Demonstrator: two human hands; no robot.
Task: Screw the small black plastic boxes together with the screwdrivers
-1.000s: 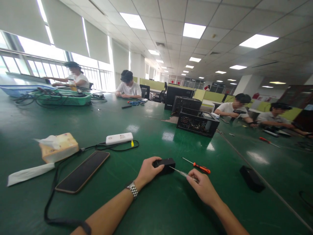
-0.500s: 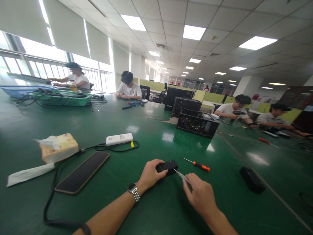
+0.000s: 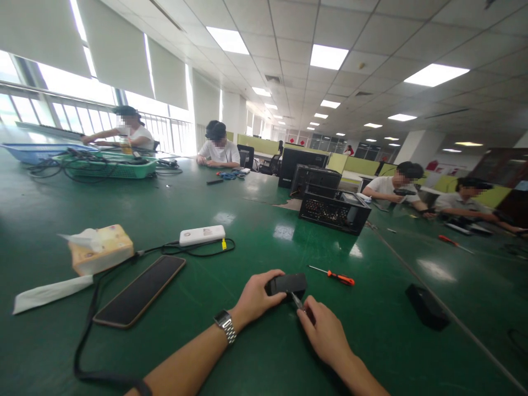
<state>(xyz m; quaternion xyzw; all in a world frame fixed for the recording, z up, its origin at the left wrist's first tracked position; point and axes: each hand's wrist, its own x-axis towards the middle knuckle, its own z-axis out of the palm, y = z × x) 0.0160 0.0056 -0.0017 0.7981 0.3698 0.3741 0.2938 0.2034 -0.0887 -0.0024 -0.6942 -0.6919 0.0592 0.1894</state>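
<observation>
On the green table, my left hand is closed around one end of a small black box, thumb along its near side. What the box is cannot be made out. Between the fingers and thumb of my right hand is a slim screwdriver with a pale, clear-looking handle. Its tip meets the near side of the box, close to my left thumb; the exact spot of contact is too small to tell. Beyond my right hand lies an orange-and-black screwdriver. A second black box rests farther right.
To the left are a phone, a tissue pack, a white power bank-like device and a black cable. An opened black computer case stands ahead. Cables fill a green basket. Several people sit around the table.
The black box has turned slightly and shifted right in my left hand. My right hand has moved left, bringing the screwdriver tip from the box's right end to its near side.
</observation>
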